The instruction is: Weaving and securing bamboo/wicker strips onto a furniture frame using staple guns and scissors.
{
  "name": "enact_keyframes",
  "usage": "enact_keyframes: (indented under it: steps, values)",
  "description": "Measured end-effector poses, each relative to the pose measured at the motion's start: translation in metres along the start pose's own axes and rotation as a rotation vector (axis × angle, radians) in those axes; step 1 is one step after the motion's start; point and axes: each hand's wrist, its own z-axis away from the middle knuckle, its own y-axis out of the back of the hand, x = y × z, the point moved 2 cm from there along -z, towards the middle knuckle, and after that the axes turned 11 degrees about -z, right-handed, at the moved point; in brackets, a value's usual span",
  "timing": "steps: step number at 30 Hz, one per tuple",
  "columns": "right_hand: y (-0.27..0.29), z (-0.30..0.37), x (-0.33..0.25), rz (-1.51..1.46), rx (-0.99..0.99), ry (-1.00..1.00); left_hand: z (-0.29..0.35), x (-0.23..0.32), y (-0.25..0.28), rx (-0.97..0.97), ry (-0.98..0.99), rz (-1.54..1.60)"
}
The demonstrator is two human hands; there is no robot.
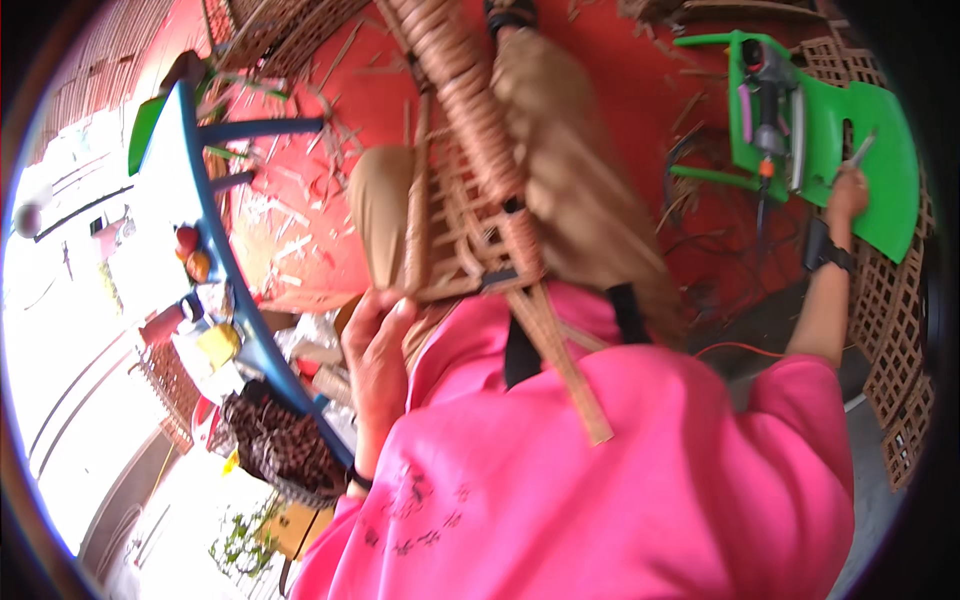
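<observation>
Wicker piece is sitting betw. the person's legs, its near end resting by the waist. L hand is pinching the near L corner, as far as shown; R hand is reaching well out to the side, closing round a small metal tool over the green plastic chair; exact tool type isn't showing clearly. A power tool is lying on that chair too. Progress, est.: mid-to-late stage. Lattice is already standing woven, and the thick bar is carrying tight wrapping for most of its visible length. Flat strips are hanging loose over the pink shirt, so the ends are prob. needing fixing or trimming. Offcuts are littering the red floor.
</observation>
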Motion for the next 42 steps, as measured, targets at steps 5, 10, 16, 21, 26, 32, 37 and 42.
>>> enact_keyframes:
  steps: [5, 10, 16, 21, 26, 32, 37, 42]
  values:
    - [0.034, 0.083, -0.162, -0.786, -0.165, -0.088, -0.002, -0.005, 0.009, -0.196, -0.139, 0.075]
    - [0.074, 0.219, -0.36, -0.734, -0.732, -0.03, -0.002, -0.015, 0.015, -0.172, -0.332, 0.051]
    - [0.071, 0.366, -0.498, -0.335, -1.352, 0.418, -0.003, -0.028, 0.023, -0.111, -0.64, -0.186]
    - [0.045, 0.41, -0.532, -0.133, -1.466, 0.736, -0.007, -0.033, 0.023, -0.091, -0.742, -0.141]
    - [0.028, 0.41, -0.546, 0.04, -1.583, 0.857, -0.013, -0.036, 0.025, -0.123, -0.788, -0.149]
    - [0.017, 0.407, -0.561, 0.141, -1.661, 0.943, -0.017, -0.039, 0.025, -0.129, -0.82, -0.126]
    - [0.003, 0.403, -0.568, 0.155, -1.739, 1.043, -0.016, -0.038, 0.025, -0.131, -0.828, -0.127]
    - [-0.007, 0.404, -0.577, 0.132, -1.807, 1.125, -0.016, -0.037, 0.024, -0.126, -0.82, -0.119]
